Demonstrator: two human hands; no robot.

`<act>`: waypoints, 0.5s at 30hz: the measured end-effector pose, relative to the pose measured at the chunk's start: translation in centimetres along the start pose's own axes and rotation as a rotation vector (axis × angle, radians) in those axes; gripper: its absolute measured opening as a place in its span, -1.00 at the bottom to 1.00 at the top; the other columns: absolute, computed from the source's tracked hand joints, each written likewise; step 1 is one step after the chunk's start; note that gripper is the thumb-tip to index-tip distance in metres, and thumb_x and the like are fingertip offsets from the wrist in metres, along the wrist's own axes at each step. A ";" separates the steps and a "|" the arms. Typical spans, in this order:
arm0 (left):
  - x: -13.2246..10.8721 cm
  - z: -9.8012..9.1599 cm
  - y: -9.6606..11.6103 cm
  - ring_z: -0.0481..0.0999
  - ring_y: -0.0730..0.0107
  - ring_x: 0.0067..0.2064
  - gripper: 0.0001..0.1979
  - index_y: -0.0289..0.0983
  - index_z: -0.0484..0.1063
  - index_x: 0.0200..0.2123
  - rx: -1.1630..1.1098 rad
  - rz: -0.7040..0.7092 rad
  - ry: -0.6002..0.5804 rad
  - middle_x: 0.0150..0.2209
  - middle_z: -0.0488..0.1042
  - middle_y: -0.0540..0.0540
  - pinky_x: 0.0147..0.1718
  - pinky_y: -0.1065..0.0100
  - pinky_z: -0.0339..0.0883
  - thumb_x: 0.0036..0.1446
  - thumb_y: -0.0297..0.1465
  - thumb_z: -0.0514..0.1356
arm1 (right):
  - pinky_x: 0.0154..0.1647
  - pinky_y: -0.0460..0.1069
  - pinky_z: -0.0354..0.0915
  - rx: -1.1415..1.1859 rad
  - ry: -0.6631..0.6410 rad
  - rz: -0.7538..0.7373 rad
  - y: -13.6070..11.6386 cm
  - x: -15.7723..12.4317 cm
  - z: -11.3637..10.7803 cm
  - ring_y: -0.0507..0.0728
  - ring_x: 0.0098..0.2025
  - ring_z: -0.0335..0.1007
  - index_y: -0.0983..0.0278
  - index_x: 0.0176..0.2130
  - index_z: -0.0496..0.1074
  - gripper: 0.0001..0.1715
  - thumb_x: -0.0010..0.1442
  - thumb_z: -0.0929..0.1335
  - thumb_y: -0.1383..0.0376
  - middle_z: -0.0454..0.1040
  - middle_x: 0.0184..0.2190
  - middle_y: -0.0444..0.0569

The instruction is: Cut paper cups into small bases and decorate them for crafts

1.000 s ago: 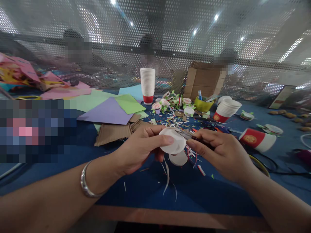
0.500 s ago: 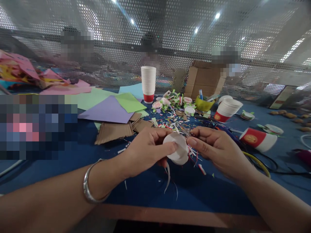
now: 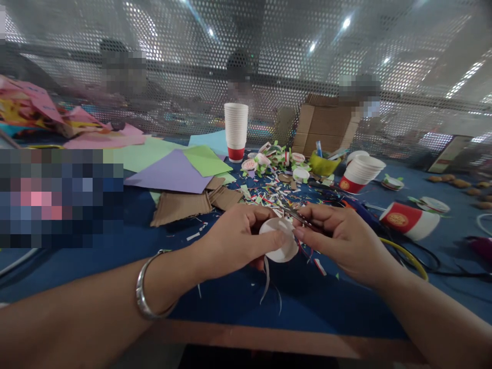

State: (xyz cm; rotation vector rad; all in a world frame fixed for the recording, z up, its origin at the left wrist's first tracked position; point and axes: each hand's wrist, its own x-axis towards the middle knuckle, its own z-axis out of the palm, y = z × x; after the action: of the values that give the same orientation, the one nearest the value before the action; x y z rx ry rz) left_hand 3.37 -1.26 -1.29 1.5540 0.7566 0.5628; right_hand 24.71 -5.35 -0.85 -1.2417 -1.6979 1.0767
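A round white paper piece (image 3: 280, 246) is pinched in my left hand (image 3: 242, 238), the thumb lying over its face; a thin curled white strip (image 3: 266, 281) hangs below it. My right hand (image 3: 334, 238) is at the disc's right edge, closed on small dark scissors (image 3: 302, 218) whose blades point up and to the left, above the disc. Its fingertips come close to or touch the disc's edge; which of these is unclear. Paper scraps (image 3: 274, 192) lie scattered on the blue table (image 3: 215, 307) behind both hands.
Stacked cups (image 3: 236, 130) stand at the back, more cups (image 3: 359, 174) to the right, and a red-and-white cup (image 3: 407, 220) lies on its side. Colored paper (image 3: 169, 174) and cardboard pieces (image 3: 182, 207) are at left. A yellow-green bowl (image 3: 324, 163) and cables (image 3: 411, 259) are at right.
The scissors in my right hand have tilted and show more clearly above the disc. The disc has turned slightly in my left hand, and the view has shifted a little.
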 end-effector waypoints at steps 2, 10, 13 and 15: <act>0.1 0.2 0.0 0.39 0.53 -0.58 -0.76 -0.31 0.57 -0.28 -0.026 -0.038 -0.014 -0.48 0.49 -0.02 -0.67 0.54 0.30 0.13 -0.24 0.34 | -0.36 -0.08 0.31 -0.017 -0.026 0.013 0.2 -0.1 0.0 0.05 -0.38 0.35 0.24 -0.27 0.49 -0.90 0.17 0.46 0.28 0.49 -0.40 -0.14; 0.5 0.7 0.3 0.35 0.61 -0.62 -0.88 -0.33 0.60 -0.39 -0.427 -0.160 -0.101 -0.55 0.48 0.01 -0.74 0.63 0.23 0.05 -0.38 0.37 | -0.49 -0.09 0.17 -0.046 -0.059 0.027 -0.5 -0.3 0.3 0.00 -0.48 0.17 0.25 -0.36 0.41 -0.88 0.14 0.41 0.26 0.35 -0.48 -0.18; 0.5 0.6 0.3 0.32 0.67 -0.67 -0.91 -0.34 0.61 -0.40 -0.472 -0.204 -0.125 -0.56 0.49 0.02 -0.74 0.66 0.21 0.05 -0.41 0.38 | -0.50 -0.11 0.15 -0.069 -0.039 -0.032 -1.0 -0.3 0.4 -0.02 -0.49 0.14 0.27 -0.38 0.40 -0.89 0.12 0.40 0.28 0.32 -0.49 -0.19; 0.4 0.6 0.3 0.32 0.69 -0.69 -0.88 -0.35 0.60 -0.43 -0.485 -0.218 -0.130 -0.56 0.49 0.02 -0.74 0.67 0.20 0.07 -0.40 0.38 | -0.52 -0.11 0.15 -0.094 -0.003 -0.066 -1.3 -0.4 0.5 -0.03 -0.51 0.15 0.25 -0.39 0.38 -0.89 0.12 0.40 0.28 0.33 -0.51 -0.20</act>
State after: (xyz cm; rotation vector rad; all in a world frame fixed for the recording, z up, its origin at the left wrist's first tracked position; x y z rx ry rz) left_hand 4.11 -1.33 -1.11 1.0345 0.6236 0.4387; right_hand 23.96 -6.05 0.11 -1.2339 -1.7967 0.9707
